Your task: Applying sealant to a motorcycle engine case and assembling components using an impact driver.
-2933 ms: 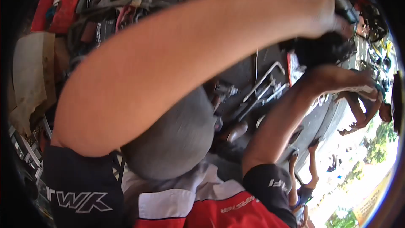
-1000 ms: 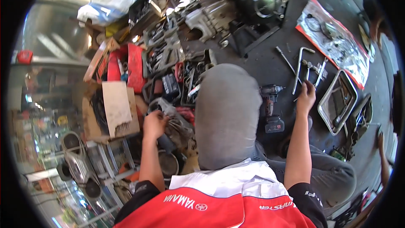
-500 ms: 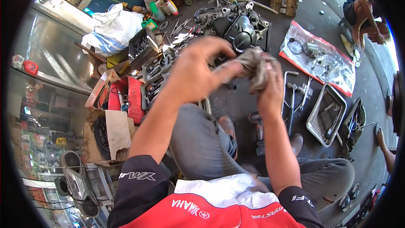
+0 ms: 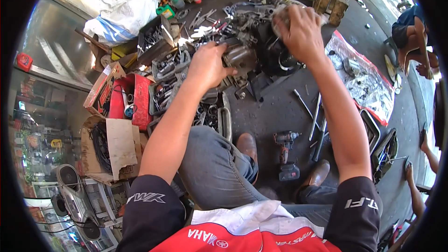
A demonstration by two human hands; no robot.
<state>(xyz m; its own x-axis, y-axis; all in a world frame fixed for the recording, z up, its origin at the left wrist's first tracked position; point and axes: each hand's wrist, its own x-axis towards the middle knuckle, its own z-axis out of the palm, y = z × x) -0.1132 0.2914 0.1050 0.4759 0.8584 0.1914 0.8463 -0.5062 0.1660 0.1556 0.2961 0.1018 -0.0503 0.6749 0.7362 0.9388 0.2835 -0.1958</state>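
A motorcycle engine (image 4: 241, 59) with a round black side cover (image 4: 285, 60) lies on the ground in front of me. My left hand (image 4: 208, 66) grips its left end, the thumb and fingers parted around the metal. Up at the engine's far right side, my right hand (image 4: 301, 30) presses a crumpled grey rag (image 4: 279, 20) against it. My right fingers are bent over the cloth and hide much of it. Whatever surface lies under the rag cannot be seen.
Loose tools (image 4: 170, 72) crowd the left. A cordless impact driver (image 4: 285, 154) lies between my feet. Long-handled wrenches (image 4: 316, 119), a metal tray (image 4: 372, 130) and a plastic bag of parts (image 4: 359, 72) are at right. A person (image 4: 410, 37) crouches at far right.
Both hands were together, handling the rag in front of me. They have parted: the left went down onto the engine, while the right carried the rag up to the engine's far side.
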